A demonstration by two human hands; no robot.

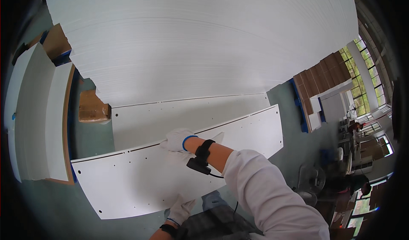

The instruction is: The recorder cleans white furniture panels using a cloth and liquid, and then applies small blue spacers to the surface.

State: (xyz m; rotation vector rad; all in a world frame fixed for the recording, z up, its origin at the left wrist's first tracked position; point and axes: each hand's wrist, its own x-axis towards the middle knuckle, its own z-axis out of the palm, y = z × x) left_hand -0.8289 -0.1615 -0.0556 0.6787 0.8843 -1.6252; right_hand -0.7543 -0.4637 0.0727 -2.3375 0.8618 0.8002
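A long white panel (128,184) with small drilled holes lies tilted in front of me, its far edge raised. My right hand (178,141), in a white glove, is closed at the middle of that far edge. What looks like a white cloth (219,137) pokes out beside its wrist; the hand hides most of it. My left hand (180,209), also gloved, grips the panel's near edge, low in the middle. Behind lies a second white panel (187,112), partly covered by the first.
A tall stack of white panels (204,48) rises beyond. At left are a brown carton (93,108) and more pale boards (38,112). Brown boards (319,76) on a blue pallet (300,108) stand at right. A floor fan (311,178) and a person (358,184) are farther right.
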